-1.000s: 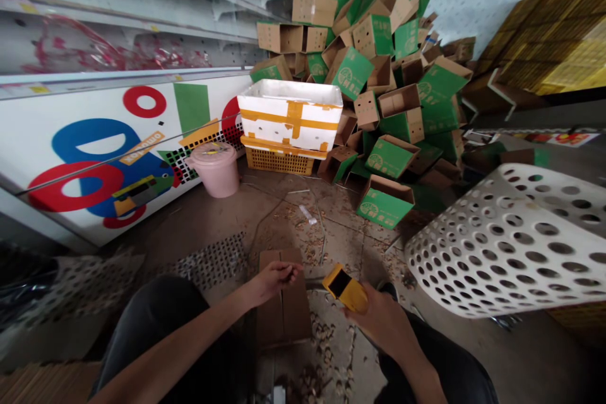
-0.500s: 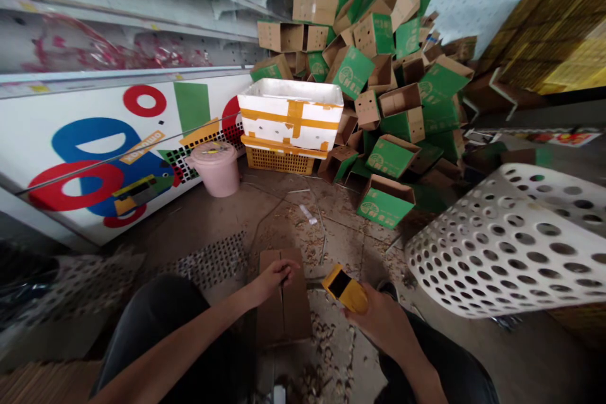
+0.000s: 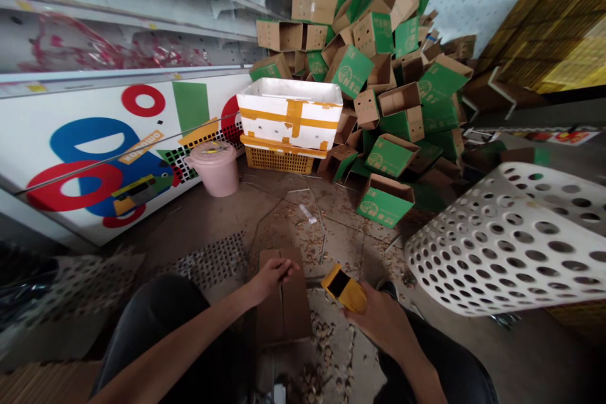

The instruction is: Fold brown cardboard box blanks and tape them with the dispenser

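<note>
My right hand [image 3: 383, 322] grips a small yellow box [image 3: 344, 287], its open dark end turned up and to the left. My left hand [image 3: 272, 278] hovers over a flat brown cardboard piece [image 3: 284, 306] on the floor, fingers curled together in a pinch; what they hold is too small to name. The two hands are a short way apart, with the yellow box between them. My knees in dark trousers frame the cardboard on both sides.
A white perforated basket [image 3: 516, 240] stands at the right. A heap of green and brown cartons [image 3: 379, 63] fills the back, with a white foam box [image 3: 290, 112] on a yellow crate [image 3: 279, 161]. A pink bucket [image 3: 215, 167] sits by a painted cabinet [image 3: 95, 151]. Debris litters the floor.
My left hand has edged slightly up and left over the cardboard. The right hand and yellow box have barely shifted.
</note>
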